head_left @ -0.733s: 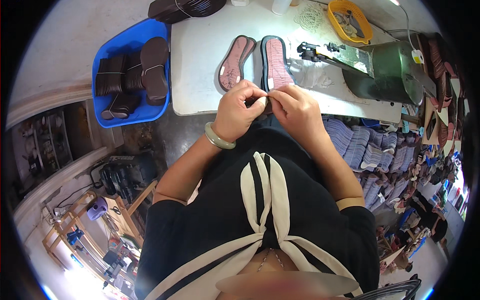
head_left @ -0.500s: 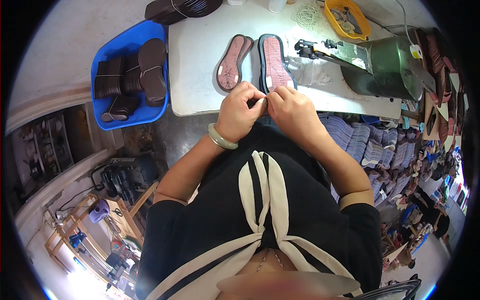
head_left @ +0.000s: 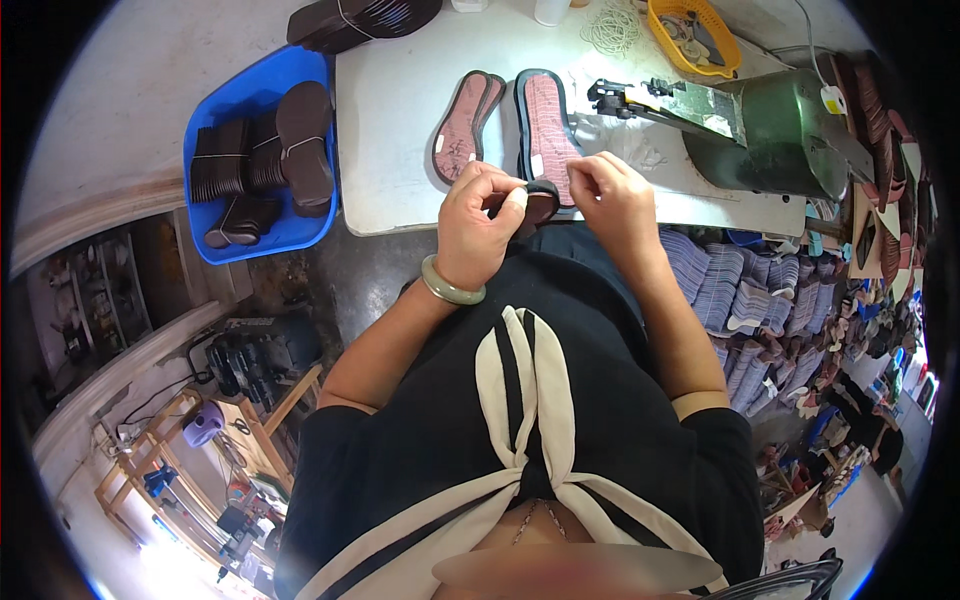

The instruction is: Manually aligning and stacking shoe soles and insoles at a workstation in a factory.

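Observation:
My left hand point(head_left: 478, 220) pinches a dark brown shoe sole point(head_left: 541, 205) with a black rim at the front edge of the table. Much of that sole is hidden behind the fingers. To its right my right hand point(head_left: 612, 200) is closed, thumb against fingertips; whatever may be between them is too small to make out. Just beyond the hands lies a dark-edged stack of soles with a pink patterned top point(head_left: 546, 110). Left of it rests a pair of smaller pink-topped soles point(head_left: 463, 125), partly overlapping.
A blue bin point(head_left: 262, 248) with bundled dark soles stands left of the white table point(head_left: 390, 190). On the right is a green machine point(head_left: 790, 135) with a metal arm. A yellow basket point(head_left: 690, 62) sits at the back; stacked striped pieces point(head_left: 715, 285) lie below right.
My hands were together and have come apart. My right hand has moved to the right, off the sole, which now shows in my left hand.

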Motion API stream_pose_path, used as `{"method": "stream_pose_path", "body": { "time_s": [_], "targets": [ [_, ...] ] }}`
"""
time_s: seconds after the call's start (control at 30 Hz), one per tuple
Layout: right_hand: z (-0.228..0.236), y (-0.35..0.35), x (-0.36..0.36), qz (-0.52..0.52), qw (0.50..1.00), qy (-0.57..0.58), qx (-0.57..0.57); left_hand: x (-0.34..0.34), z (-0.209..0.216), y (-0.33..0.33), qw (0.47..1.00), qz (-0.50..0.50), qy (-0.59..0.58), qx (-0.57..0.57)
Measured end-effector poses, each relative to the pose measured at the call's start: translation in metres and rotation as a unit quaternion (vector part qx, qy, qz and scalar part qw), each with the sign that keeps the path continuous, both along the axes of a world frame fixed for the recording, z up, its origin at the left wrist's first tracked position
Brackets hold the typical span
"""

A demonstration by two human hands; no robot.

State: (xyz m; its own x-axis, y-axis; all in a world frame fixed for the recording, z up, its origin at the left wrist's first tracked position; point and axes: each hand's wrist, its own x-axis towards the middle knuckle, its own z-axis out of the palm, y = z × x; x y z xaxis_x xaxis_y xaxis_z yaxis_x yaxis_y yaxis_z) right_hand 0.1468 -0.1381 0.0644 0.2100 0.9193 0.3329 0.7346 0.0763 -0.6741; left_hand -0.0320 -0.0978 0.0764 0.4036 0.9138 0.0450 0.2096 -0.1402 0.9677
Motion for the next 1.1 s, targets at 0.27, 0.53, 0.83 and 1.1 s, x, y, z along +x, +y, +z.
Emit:
{"method": "stream_pose_path", "body": {
  "time_s": [0.27, 0.53, 0.83, 1.1],
  "targets": [
    [0.028, -0.024, -0.011, 0.041, 0.984, 0.156, -0.072, 0.004, 0.006, -0.005, 0.984, -0.012, 0.033, 0.175],
    [0.038, -0.036, -0.016, 0.031, 0.871, 0.435, -0.225, 0.009, 0.006, -0.01, 0.962, -0.027, 0.033, 0.27],
    [-0.058, -0.02, 0.014, -0.048, 0.848, 0.486, -0.205, -0.003, -0.065, 0.017, 1.0, 0.016, 0.026, 0.002],
    [-0.121, -0.028, 0.02, -0.064, 0.956, 0.213, -0.192, -0.002, -0.134, 0.016, 0.949, -0.218, 0.222, 0.058]
  ]
}}
